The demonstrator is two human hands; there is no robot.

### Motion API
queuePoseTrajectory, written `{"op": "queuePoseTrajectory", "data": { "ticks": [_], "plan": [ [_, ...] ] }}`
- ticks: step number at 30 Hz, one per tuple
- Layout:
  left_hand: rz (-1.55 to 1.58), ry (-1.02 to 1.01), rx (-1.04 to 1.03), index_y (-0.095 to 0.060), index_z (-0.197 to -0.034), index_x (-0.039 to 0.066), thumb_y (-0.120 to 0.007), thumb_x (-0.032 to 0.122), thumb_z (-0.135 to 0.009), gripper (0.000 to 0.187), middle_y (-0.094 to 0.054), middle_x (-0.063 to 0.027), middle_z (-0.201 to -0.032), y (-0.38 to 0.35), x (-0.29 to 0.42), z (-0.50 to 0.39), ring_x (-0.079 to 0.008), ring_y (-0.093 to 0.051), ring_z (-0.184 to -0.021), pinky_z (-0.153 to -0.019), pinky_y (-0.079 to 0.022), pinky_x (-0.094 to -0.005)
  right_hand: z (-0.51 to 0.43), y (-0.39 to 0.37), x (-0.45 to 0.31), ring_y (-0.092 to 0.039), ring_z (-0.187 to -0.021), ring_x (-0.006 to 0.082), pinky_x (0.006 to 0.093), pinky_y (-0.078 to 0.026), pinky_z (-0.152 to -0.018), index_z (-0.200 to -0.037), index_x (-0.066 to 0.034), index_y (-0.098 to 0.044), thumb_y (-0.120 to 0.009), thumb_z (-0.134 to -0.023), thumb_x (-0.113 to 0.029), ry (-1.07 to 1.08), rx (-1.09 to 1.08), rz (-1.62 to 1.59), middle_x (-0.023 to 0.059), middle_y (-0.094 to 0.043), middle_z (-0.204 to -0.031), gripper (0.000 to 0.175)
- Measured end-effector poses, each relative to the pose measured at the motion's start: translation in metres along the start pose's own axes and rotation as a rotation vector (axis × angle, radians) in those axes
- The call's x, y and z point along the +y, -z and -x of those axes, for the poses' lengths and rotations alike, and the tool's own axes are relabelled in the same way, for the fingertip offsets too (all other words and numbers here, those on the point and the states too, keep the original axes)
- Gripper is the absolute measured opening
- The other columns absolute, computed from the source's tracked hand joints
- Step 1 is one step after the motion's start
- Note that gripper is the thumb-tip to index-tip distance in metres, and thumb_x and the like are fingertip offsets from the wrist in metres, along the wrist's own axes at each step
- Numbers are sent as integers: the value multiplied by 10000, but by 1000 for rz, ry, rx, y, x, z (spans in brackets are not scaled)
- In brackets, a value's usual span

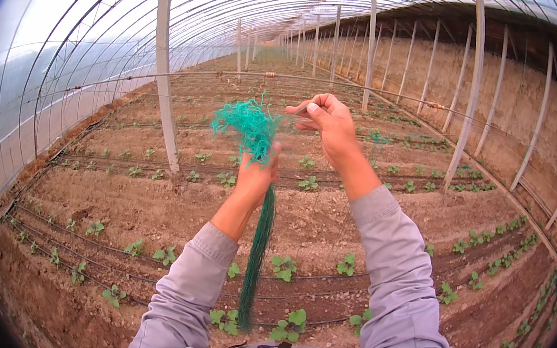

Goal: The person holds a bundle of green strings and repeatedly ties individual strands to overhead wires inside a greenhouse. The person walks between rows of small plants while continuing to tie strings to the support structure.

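My left hand point(258, 171) grips a bundle of green twine point(258, 255). A frayed, tangled tuft point(249, 126) spreads above the fist, and the long dark strands hang straight down below it. Part of the left hand is blurred and covered by the tuft. Just to the right and slightly higher, my right hand point(329, 123) pinches thin strands between thumb and forefinger; they seem to run across to the tuft, though blur hides the join. Both hands are raised in front of me at about the height of a horizontal wire point(316, 80).
Rows of young seedlings point(283, 267) grow in soil ridges along black drip lines point(184, 265). Pale posts stand at left point(169, 66) and right point(467, 98). An earthen wall point(516, 109) runs along the right, and clear film point(14, 74) over hoops covers the left.
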State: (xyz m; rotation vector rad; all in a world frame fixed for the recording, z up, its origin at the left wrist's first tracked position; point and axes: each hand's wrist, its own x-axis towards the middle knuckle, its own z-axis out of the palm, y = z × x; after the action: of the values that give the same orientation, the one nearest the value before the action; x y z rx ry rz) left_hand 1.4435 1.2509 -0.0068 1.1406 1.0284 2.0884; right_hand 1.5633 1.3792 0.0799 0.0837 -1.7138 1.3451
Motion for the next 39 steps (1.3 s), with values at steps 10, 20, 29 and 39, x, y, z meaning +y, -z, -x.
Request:
{"op": "queuePoseTrajectory", "data": {
  "ticks": [10, 20, 29, 39],
  "plan": [
    [307, 13, -187, -663, -1165, 19, -604, 253, -1078, 257, -389, 66, -665, 35, -22, 77, -42, -330, -520, -463, -243, -223, -6, -6, 28, -704, -961, 202, 362, -589, -721, -1108, -14, -621, -598, -1048, -412, -29, -1, 362, 91, -694, -1036, 404],
    [139, 69, -28, -668, -1181, -2, -607, 281, -1070, 309, -700, -53, -906, -71, -86, -4, -73, -496, -636, -511, -334, -229, -15, 10, -14, -670, -1106, 222, 385, -564, -870, -1187, -40, -634, -558, -1061, -495, -154, -171, 232, 97, -664, -1150, 478],
    [166, -66, 100, -628, -1019, 39, -636, 268, -1070, 235, -402, 70, -662, -103, -73, 16, -34, -344, -545, -474, -259, -222, -6, 94, -82, -721, -986, 306, 405, -563, -874, -1105, 37, -652, -658, -906, -151, 367, -116, 863, 201, -738, -1038, 274],
    [-198, -26, 201, -673, -1209, 24, -590, 295, -1085, 309, -706, -42, -826, -112, -49, 0, -104, -640, -670, -556, -428, -242, 28, 127, -43, -723, -848, 351, 427, -570, -749, -1061, -11, -592, -674, -863, -22, 427, -256, 912, 180, -710, -907, 214]
  ]
}}
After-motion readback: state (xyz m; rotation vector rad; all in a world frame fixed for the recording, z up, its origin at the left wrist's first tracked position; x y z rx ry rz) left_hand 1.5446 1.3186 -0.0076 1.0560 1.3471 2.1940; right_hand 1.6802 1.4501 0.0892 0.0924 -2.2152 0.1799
